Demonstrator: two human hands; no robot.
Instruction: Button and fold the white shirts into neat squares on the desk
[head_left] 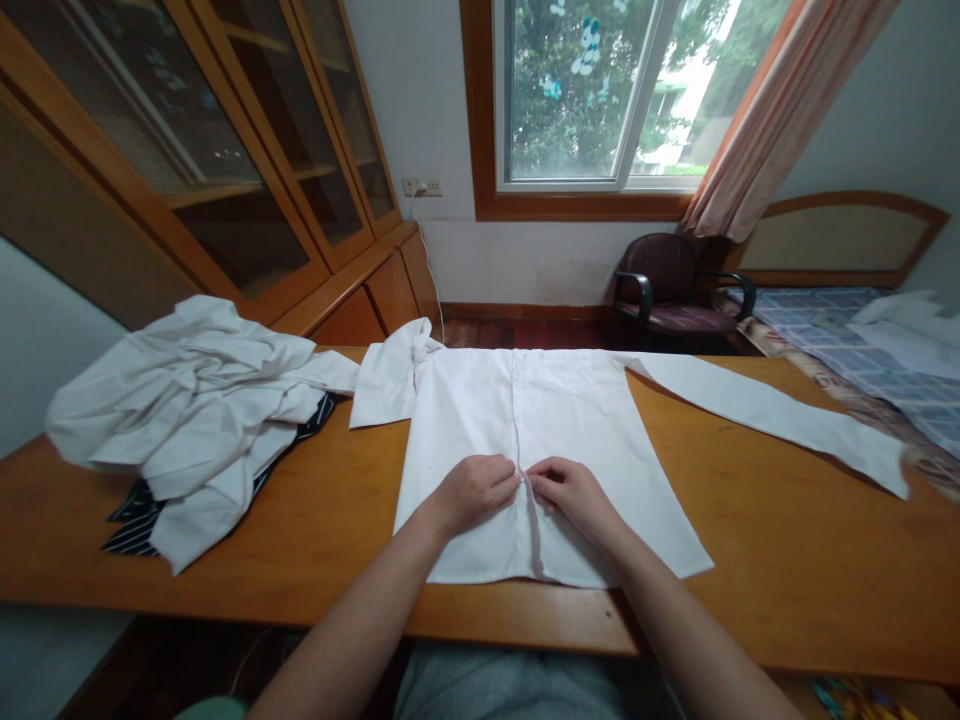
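A white long-sleeved shirt [465, 420] lies spread on the wooden table in front of me, its front edge running down the middle. My left hand [481, 490] pinches the front edge a little below the shirt's centre. Facing it, my right hand [568, 492] pinches the same edge from the other side, the fingertips of both nearly meeting. Below them the edge is lifted slightly and casts a shadow. Whether a button sits between the fingers is hidden. One sleeve stretches out flat to the right; the left sleeve is bunched and folded near the shoulder.
On the table's left lies a crumpled pile of white cloth [202, 400] over dark striped fabric [135, 530]. The wooden table [787, 560] ends close to my body. Beyond it stand a glass-door cabinet [352, 270], a dark armchair [667, 285] and a bed [817, 310].
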